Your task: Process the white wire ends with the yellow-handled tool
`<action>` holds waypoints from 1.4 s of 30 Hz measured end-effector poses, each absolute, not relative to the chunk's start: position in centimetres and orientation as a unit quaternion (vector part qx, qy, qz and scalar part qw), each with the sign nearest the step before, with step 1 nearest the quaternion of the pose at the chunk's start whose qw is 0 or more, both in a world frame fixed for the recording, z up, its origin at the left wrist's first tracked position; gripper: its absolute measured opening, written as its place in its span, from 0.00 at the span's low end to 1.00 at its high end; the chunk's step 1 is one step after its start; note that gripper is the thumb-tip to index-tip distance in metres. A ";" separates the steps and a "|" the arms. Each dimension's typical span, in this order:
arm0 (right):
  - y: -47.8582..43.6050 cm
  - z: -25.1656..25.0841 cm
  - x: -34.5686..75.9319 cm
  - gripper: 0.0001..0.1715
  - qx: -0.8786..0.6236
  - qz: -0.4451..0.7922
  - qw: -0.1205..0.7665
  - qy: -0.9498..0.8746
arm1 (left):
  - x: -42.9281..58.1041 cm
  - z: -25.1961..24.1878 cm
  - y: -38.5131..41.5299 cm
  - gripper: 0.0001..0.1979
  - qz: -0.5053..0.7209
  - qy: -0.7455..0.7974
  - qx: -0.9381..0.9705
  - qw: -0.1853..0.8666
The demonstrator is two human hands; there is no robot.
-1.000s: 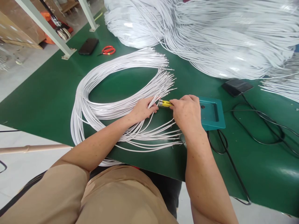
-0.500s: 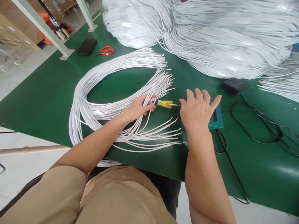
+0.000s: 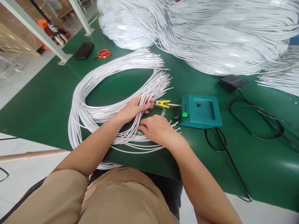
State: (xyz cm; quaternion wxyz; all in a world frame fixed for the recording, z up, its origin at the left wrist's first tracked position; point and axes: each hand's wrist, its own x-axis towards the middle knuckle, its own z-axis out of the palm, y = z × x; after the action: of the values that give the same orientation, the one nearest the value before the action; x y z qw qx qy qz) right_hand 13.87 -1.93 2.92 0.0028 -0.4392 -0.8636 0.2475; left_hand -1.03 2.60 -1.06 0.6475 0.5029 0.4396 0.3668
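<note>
A looped bundle of thin white wires [image 3: 93, 90] lies on the green table [image 3: 46, 102], its stripped ends fanned out toward a small teal box [image 3: 201, 111] with a green button and a yellow clip [image 3: 163, 103] on its left side. My left hand [image 3: 134, 109] rests on the wire ends beside the yellow clip, fingers curled around a few wires. My right hand [image 3: 156, 129] lies palm down on the nearer group of wire ends, its fingers bent against them; whether it holds one I cannot make out.
Big heaps of white wire [image 3: 210, 34] fill the far side. Black cables [image 3: 252, 124] run from the teal box and a black pedal-like block [image 3: 233, 83]. Red scissors [image 3: 102, 53] and a black phone [image 3: 84, 50] lie far left by metal frame legs.
My right hand left the yellow clip, opened above the teal box, then swung left and down onto the near wire ends. The left hand stayed on the wires.
</note>
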 end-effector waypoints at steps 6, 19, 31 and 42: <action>-0.2 4.0 16.2 0.14 -0.573 0.415 0.230 -0.669 | -0.9 -1.3 2.4 0.19 0.359 0.453 0.557 0.596; 0.9 2.2 16.7 0.12 -0.543 0.437 0.451 -0.558 | -0.2 -0.4 1.8 0.15 0.393 0.426 0.558 0.594; 0.6 1.8 16.0 0.22 -0.600 0.349 0.456 -0.556 | -0.1 -0.3 1.8 0.15 0.396 0.480 0.578 0.528; 0.9 0.8 15.4 0.11 -0.502 0.501 0.553 -0.437 | -0.5 -0.4 1.9 0.16 0.368 0.495 0.583 0.529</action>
State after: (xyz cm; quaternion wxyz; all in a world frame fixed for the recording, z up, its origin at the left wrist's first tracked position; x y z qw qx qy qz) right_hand 15.41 0.89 0.77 0.5528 -0.5020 -0.4372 0.5013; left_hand -0.50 1.87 -0.38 0.5288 0.5835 0.4948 0.3675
